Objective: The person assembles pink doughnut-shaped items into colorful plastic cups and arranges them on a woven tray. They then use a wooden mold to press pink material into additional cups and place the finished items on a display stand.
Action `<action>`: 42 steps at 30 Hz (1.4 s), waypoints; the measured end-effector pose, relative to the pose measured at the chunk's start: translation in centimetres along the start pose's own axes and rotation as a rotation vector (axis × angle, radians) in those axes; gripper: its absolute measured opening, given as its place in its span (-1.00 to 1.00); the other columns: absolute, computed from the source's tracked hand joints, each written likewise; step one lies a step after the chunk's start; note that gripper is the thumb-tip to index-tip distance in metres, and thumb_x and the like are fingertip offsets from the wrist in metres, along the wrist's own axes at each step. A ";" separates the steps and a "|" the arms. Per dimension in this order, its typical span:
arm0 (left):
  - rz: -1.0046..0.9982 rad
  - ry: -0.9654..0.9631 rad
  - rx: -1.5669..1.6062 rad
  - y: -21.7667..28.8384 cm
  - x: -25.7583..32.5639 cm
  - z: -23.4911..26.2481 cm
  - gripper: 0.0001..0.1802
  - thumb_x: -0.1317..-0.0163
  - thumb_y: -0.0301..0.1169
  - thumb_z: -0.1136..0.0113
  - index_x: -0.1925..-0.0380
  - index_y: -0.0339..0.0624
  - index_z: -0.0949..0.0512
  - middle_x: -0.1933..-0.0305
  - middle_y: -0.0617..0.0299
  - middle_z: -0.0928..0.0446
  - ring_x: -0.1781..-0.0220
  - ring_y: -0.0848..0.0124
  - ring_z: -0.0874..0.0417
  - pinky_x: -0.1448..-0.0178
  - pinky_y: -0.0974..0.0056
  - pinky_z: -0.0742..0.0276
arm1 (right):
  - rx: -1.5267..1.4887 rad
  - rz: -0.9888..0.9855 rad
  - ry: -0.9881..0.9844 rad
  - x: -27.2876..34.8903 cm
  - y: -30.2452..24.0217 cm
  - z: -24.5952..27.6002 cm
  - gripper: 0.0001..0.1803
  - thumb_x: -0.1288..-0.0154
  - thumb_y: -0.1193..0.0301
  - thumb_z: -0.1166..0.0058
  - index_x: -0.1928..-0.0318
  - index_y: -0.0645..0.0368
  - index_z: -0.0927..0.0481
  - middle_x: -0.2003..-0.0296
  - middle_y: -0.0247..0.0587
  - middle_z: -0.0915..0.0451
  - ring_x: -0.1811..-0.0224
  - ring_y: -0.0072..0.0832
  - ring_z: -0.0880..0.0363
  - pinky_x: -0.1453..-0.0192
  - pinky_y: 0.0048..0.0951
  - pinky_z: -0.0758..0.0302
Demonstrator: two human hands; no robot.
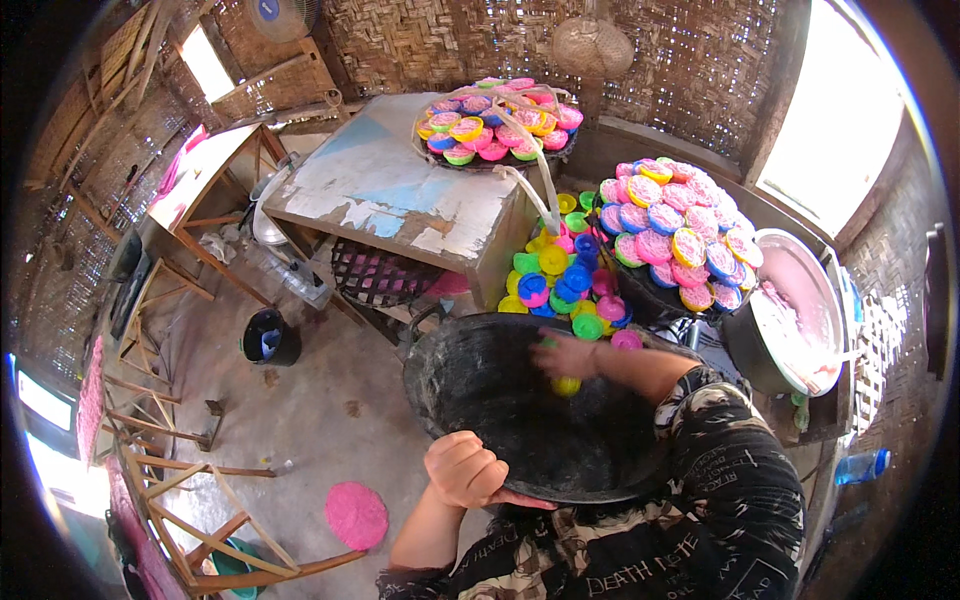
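A large black basin (470, 390) is tilted in front of my body, its dark inside facing up. My left hand (465, 468) is closed at the basin's near left rim, fingers curled. Over the basin's far right part reaches my right hand (565, 357), smeared by motion, so its fingers cannot be made out. Just below it shows a small yellow cup (566, 386); whether the hand touches it I cannot tell. Beyond the far rim lies a heap of empty plastic cups (553, 260) in yellow, green, blue and pink.
A mound of filled cups (690, 225) stands at the right, beside a large tub (800, 250) with pink stuff in it. More filled cups (490, 120) sit on a worn table (390, 180). At the left are a black bucket (270, 338) and wooden frames (215, 470).
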State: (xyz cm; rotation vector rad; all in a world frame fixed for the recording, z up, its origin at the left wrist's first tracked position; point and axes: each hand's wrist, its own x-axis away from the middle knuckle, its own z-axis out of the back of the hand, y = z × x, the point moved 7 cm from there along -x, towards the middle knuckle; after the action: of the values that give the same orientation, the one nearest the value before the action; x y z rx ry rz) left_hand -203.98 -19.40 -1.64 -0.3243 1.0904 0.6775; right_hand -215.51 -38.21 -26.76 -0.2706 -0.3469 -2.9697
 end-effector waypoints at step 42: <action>0.166 -0.300 -0.416 10.1 6.9 8.4 -0.87 0.33 -0.32 -0.15 0.66 -0.03 -0.51 0.63 0.37 -0.45 0.57 0.46 -0.43 0.30 0.37 -0.46 | -0.114 -0.718 -0.032 2.5 8.0 -0.1 -0.28 -0.03 0.06 -0.12 -0.21 0.00 -0.30 -0.31 -0.31 -0.08 -0.35 -0.18 -0.01 -0.36 0.08 0.09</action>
State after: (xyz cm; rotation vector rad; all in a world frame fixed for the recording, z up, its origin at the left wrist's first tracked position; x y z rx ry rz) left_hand -202.68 -4.71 -3.24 -0.4741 0.6893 1.0688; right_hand -216.66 -46.24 -24.63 -0.2439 -0.3319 -3.7031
